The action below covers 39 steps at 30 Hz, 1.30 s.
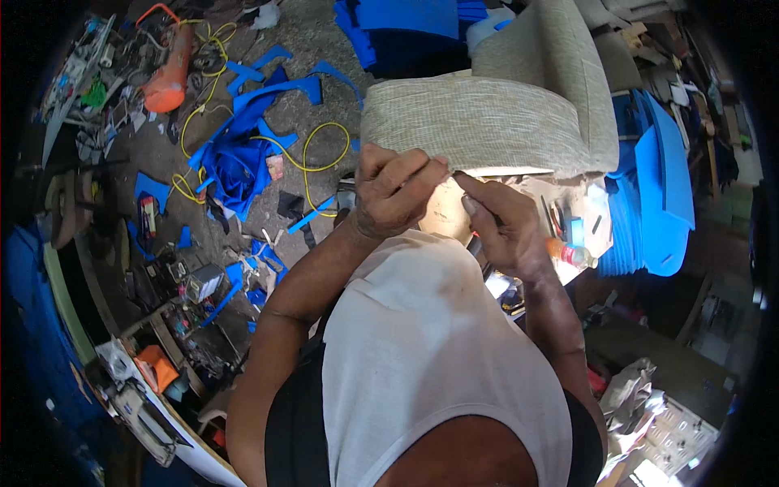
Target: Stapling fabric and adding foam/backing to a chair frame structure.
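Note:
My left hand is closed, its fingers curled and the fingertips drawn together in front of my chest. Close beside it, my right hand has thumb and forefinger brought near each other, pointing at the left fingertips. Whatever lies between the two hands is too small to make out. Just beyond them stands an upholstered seat piece in beige woven fabric, with a raised back or arm at its right. Under and beside it is a light-coloured work surface, partly hidden by my hands.
A clear bottle lies by my right forearm. Stacked blue foam sheets stand at the right. Over the floor at the left spread blue offcuts, a yellow hose and an orange cylinder. More blue sheets lie at the back.

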### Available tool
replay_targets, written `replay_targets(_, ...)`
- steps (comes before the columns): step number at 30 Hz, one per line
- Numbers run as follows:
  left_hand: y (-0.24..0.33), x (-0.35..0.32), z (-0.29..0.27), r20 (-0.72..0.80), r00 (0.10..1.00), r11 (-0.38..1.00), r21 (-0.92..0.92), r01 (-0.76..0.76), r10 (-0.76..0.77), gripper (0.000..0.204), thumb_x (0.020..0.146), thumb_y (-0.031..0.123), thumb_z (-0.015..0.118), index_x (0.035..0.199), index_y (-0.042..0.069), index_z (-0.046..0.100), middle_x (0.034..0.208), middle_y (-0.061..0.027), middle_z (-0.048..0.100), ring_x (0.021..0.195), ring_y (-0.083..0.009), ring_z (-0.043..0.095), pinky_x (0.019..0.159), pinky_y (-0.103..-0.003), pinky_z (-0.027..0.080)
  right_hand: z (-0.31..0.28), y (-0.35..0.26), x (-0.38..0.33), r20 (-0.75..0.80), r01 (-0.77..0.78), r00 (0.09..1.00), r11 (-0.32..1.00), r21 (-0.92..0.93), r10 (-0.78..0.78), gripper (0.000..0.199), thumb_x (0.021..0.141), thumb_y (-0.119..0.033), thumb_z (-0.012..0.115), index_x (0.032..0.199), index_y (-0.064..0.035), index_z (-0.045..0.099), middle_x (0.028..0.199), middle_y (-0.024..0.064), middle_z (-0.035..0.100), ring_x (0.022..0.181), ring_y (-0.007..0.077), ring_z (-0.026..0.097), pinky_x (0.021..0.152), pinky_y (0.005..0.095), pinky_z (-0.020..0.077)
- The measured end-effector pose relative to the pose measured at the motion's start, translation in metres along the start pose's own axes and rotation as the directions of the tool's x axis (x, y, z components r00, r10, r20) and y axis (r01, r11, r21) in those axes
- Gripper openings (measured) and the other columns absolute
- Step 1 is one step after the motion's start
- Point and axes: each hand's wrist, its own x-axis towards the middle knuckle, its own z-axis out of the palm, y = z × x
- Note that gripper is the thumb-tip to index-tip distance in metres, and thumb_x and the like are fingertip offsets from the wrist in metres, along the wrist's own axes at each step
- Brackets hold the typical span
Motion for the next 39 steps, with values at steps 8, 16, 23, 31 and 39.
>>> replay_targets(8, -0.003, -0.007, -0.007, 0.052, 0.981, 0.97, -0.15, 0.191, -0.185, 0.028, 0.076, 0.006, 0.073, 0.104, 0.007, 0.07, 0.098, -0.0032, 0.062, 0.082, -0.0206, 0.052, 0.076, -0.034, 0.044, 0.002, -0.013, 0.026, 0.086, 0.076, 0.995, 0.97, -0.232, -0.057, 0.023, 0.09, -0.008, 0.061, 0.111, 0.0017, 0.063, 0.085, 0.0172, 0.065, 0.074, 0.0323, 0.064, 0.066, 0.0402, 0.0518)
replay_targets(16, -0.062, -0.024, 0.027, 0.051, 0.659, 0.566, -0.465, 0.681, -0.751, 0.048, 0.106, 0.034, 0.035, 0.136, -0.001, 0.05, 0.13, -0.0169, 0.055, 0.119, -0.0252, 0.053, 0.103, -0.035, 0.039, -0.028, -0.051, -0.023, 0.001, -0.217, 0.974, 0.935, -0.28, 0.227, 0.035, 0.088, 0.005, 0.061, 0.123, -0.0011, 0.062, 0.083, 0.0139, 0.062, 0.072, 0.0249, 0.062, 0.063, 0.0347, 0.0499)
replay_targets(23, -0.056, -0.018, 0.026, 0.336, 0.548, 0.204, -0.681, 0.703, -0.766, 0.061, 0.108, 0.042, 0.021, 0.145, -0.002, 0.039, 0.136, -0.0165, 0.052, 0.127, -0.023, 0.049, 0.109, -0.035, 0.035, -0.002, -0.045, -0.006, 0.069, -0.131, 0.979, 0.859, -0.495, 0.19, 0.046, 0.086, 0.0, 0.062, 0.131, -0.0073, 0.056, 0.086, 0.0132, 0.057, 0.067, 0.0313, 0.064, 0.059, 0.0418, 0.0535)
replay_targets(31, -0.045, -0.013, 0.028, 0.263, 0.641, 0.341, -0.671, 0.659, -0.72, 0.062, 0.107, 0.042, 0.016, 0.148, 0.0, 0.035, 0.146, -0.0149, 0.043, 0.134, -0.0244, 0.041, 0.114, -0.037, 0.029, 0.002, -0.025, 0.016, 0.079, -0.079, 0.991, 0.936, -0.344, 0.112, 0.033, 0.089, -0.007, 0.062, 0.121, -0.0016, 0.06, 0.087, 0.0169, 0.063, 0.074, 0.0313, 0.065, 0.068, 0.0387, 0.0541)
replay_targets(39, -0.051, -0.014, 0.023, 0.329, 0.53, 0.214, -0.657, 0.723, -0.781, 0.067, 0.106, 0.047, 0.015, 0.144, -0.003, 0.039, 0.139, -0.0172, 0.05, 0.128, -0.024, 0.048, 0.11, -0.034, 0.034, -0.037, -0.042, -0.012, 0.031, -0.176, 0.982, 0.964, -0.198, 0.185, 0.032, 0.089, 0.0, 0.061, 0.121, 0.0013, 0.065, 0.074, 0.0127, 0.06, 0.063, 0.0206, 0.057, 0.061, 0.0327, 0.0468)
